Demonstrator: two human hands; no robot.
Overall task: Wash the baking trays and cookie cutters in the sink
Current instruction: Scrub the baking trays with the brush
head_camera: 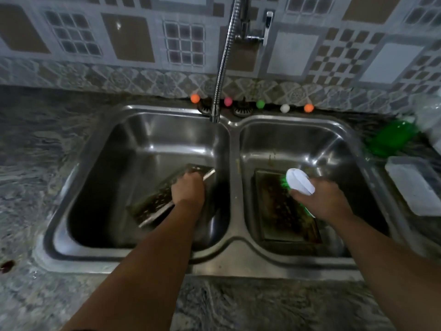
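Observation:
A double steel sink (pixel 232 256) fills the view. In the left basin a dirty baking tray (pixel 152 201) leans tilted, and my left hand (pixel 188 191) grips its right edge. In the right basin a second dark, greasy baking tray (pixel 281 216) lies flat on the bottom. My right hand (pixel 322 199) holds a white scrub brush (pixel 299 181) with green bristles, pressed on the far part of that tray. I see no cookie cutters.
A flexible faucet hose (pixel 223 68) hangs over the divider's far end. Small coloured balls (pixel 228 101) line the back ledge. A green bottle (pixel 393 139) and a white rectangular container (pixel 415 187) sit on the stone counter at the right.

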